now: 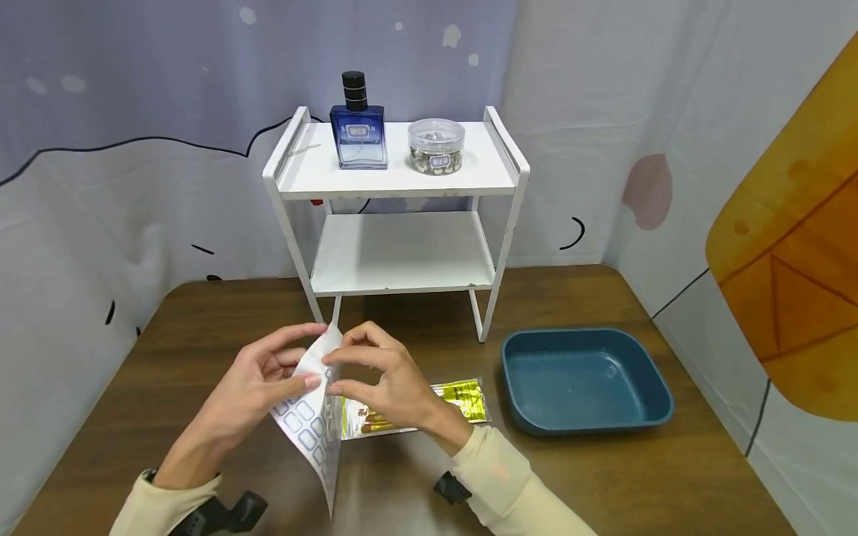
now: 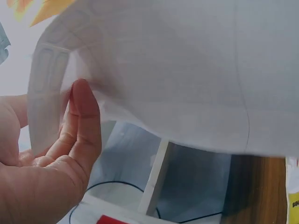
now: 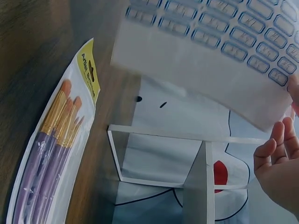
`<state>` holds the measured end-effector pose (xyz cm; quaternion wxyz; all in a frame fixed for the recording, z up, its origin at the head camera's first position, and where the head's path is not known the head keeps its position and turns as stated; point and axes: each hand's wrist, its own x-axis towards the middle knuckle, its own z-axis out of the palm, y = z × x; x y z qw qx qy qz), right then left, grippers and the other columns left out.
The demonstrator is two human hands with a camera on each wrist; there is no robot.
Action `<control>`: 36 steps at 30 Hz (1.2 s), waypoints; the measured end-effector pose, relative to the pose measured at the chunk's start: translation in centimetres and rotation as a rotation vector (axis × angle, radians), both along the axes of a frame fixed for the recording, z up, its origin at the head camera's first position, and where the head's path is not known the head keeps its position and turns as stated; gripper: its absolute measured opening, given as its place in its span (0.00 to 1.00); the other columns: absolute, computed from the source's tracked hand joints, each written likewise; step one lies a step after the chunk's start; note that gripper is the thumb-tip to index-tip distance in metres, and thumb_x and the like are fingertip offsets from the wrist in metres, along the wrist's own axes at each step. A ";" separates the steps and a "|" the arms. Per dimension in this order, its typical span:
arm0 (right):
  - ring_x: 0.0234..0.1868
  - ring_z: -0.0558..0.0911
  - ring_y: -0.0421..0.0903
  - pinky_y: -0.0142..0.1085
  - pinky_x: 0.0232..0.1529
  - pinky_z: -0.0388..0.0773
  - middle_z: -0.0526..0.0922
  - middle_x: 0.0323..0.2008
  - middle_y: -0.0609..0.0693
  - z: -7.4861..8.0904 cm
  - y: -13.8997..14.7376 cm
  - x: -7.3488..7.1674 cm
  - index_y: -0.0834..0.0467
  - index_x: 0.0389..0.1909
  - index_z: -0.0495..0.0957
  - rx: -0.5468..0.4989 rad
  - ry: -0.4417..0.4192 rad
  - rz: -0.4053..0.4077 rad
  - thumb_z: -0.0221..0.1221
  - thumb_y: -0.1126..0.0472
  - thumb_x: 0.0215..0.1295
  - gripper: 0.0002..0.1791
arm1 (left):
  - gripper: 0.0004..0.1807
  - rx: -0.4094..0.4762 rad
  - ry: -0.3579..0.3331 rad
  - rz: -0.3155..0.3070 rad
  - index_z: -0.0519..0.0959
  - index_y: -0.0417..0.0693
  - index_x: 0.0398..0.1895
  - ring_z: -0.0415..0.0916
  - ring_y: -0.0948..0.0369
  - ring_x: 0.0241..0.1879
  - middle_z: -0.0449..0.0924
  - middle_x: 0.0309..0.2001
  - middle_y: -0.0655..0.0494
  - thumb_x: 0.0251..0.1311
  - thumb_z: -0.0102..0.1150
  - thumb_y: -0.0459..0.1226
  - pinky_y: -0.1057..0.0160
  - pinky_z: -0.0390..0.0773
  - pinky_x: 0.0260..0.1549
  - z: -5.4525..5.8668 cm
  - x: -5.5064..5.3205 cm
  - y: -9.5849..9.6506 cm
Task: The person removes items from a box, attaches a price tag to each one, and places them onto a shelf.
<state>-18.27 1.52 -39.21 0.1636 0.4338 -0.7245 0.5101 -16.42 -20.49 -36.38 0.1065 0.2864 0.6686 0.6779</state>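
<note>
A white sheet of blue-framed sticker labels (image 1: 310, 432) is held up over the table, bent, its lower corner hanging down. My left hand (image 1: 258, 380) grips its upper part, thumb on the label side and fingers behind. My right hand (image 1: 385, 372) has its curled index finger and thumb at the sheet's right edge, pinching there; whether a single label lies between the fingertips is too small to tell. The sheet's pale back (image 2: 177, 79) fills much of the left wrist view. Rows of labels on the sheet (image 3: 219, 32) show in the right wrist view.
Below my right hand lies a clear packet of paintbrushes (image 1: 469, 398). A blue-green tray (image 1: 586, 428) sits to the right. Behind stands a white two-tier rack (image 1: 402, 257), bearing a labelled blue perfume bottle (image 1: 360, 138) and a labelled round clear jar (image 1: 436, 147).
</note>
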 end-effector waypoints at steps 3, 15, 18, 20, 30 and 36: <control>0.47 0.76 0.45 0.30 0.48 0.77 0.76 0.44 0.54 0.0 0.3 -0.1 0.62 0.46 0.85 0.004 -0.023 0.023 0.71 0.68 0.55 0.16 | 0.33 0.026 0.009 -0.026 0.65 0.46 0.71 0.86 0.62 0.39 0.87 0.49 0.52 0.64 0.54 0.19 0.64 0.86 0.35 -0.1 -0.2 0.3; 0.45 0.73 0.44 0.30 0.40 0.75 0.74 0.46 0.53 0.4 1.6 -0.4 0.62 0.46 0.85 0.069 -0.090 0.141 0.66 0.69 0.61 0.12 | 0.35 0.070 -0.115 -0.181 0.53 0.50 0.78 0.87 0.57 0.41 0.86 0.50 0.47 0.70 0.45 0.22 0.58 0.87 0.37 -0.2 -0.6 0.6; 0.44 0.73 0.45 0.32 0.36 0.75 0.74 0.45 0.53 0.5 1.8 -0.6 0.62 0.45 0.85 0.092 -0.106 0.179 0.66 0.69 0.62 0.11 | 0.37 0.081 -0.124 -0.205 0.52 0.50 0.78 0.87 0.58 0.38 0.86 0.48 0.48 0.70 0.45 0.22 0.61 0.86 0.35 -0.3 -0.8 0.8; 0.43 0.73 0.46 0.34 0.35 0.75 0.73 0.45 0.53 0.6 1.9 -0.6 0.62 0.45 0.85 0.106 -0.116 0.196 0.66 0.69 0.62 0.10 | 0.37 0.087 -0.131 -0.221 0.52 0.51 0.78 0.87 0.59 0.37 0.86 0.48 0.48 0.69 0.44 0.21 0.62 0.86 0.33 -0.5 -0.9 0.9; 0.42 0.73 0.40 0.27 0.37 0.71 0.74 0.45 0.52 0.6 2.1 -1.0 0.60 0.41 0.85 0.138 -0.110 0.198 0.67 0.67 0.61 0.08 | 0.37 0.168 -0.183 -0.315 0.53 0.53 0.78 0.87 0.59 0.39 0.85 0.51 0.46 0.69 0.41 0.20 0.64 0.86 0.34 -1.3 -1.5 1.1; 0.43 0.73 0.40 0.30 0.39 0.73 0.75 0.45 0.52 0.6 2.3 -1.0 0.59 0.38 0.83 0.139 -0.124 0.201 0.68 0.67 0.60 0.06 | 0.37 0.180 -0.211 -0.326 0.54 0.54 0.78 0.87 0.58 0.40 0.86 0.51 0.48 0.68 0.41 0.19 0.62 0.86 0.36 -1.7 -1.7 1.0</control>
